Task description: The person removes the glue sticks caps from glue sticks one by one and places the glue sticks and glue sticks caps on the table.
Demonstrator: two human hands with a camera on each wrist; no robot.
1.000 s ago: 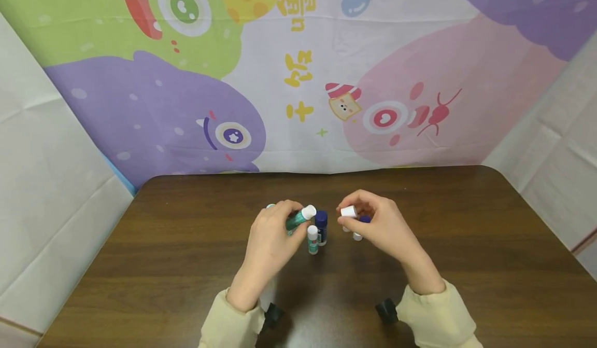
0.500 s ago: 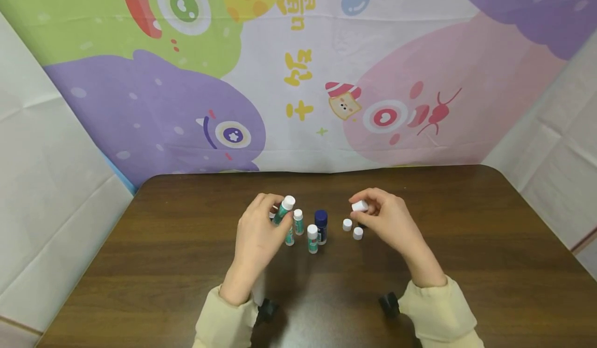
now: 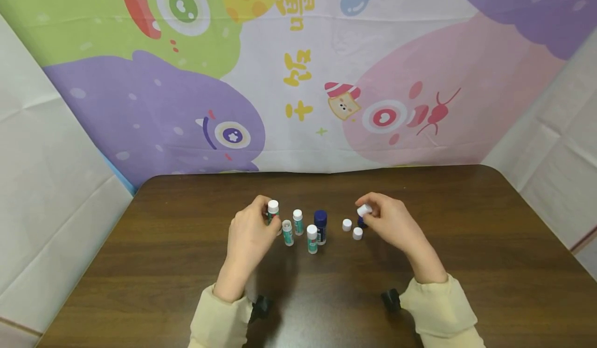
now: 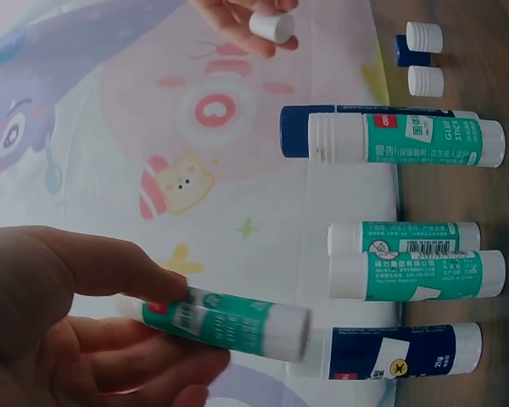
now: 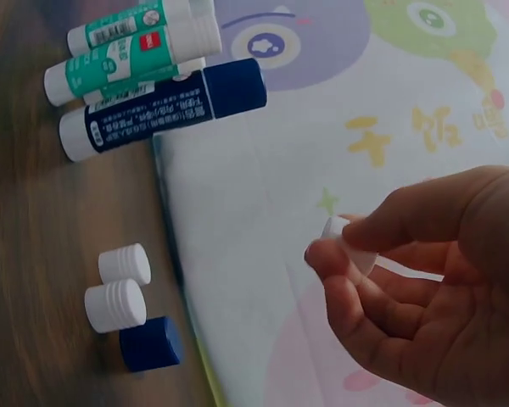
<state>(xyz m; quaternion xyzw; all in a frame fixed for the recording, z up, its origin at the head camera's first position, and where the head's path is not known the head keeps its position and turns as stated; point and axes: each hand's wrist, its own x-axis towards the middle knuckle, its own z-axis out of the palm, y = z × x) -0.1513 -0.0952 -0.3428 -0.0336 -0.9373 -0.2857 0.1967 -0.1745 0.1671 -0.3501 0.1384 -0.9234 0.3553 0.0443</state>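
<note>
My left hand [image 3: 249,236] grips a green glue stick [image 4: 225,322] around its label, just above the table. With thumb and fingertips, my right hand [image 3: 394,226] pinches a small white cap [image 5: 356,246] over the loose caps. Between the hands stand a blue-capped glue stick [image 3: 320,228], a green glue stick [image 3: 312,240] in front of it, and two more green ones [image 3: 298,222] farther left. Close to the left hand stands a dark blue glue stick [image 4: 403,352], mostly hidden by that hand in the head view.
Two white caps [image 3: 347,225] and a blue cap [image 5: 151,343] rest on the table below the right hand. The brown wooden table [image 3: 163,275] ends at a cartoon-printed cloth [image 3: 303,151] hanging behind it. Pale sheets [image 3: 51,182] flank both sides.
My left hand has moved left and lowered the green glue stick toward the table. Carrying the white cap, my right hand has shifted right, and the caps beneath have come into view.
</note>
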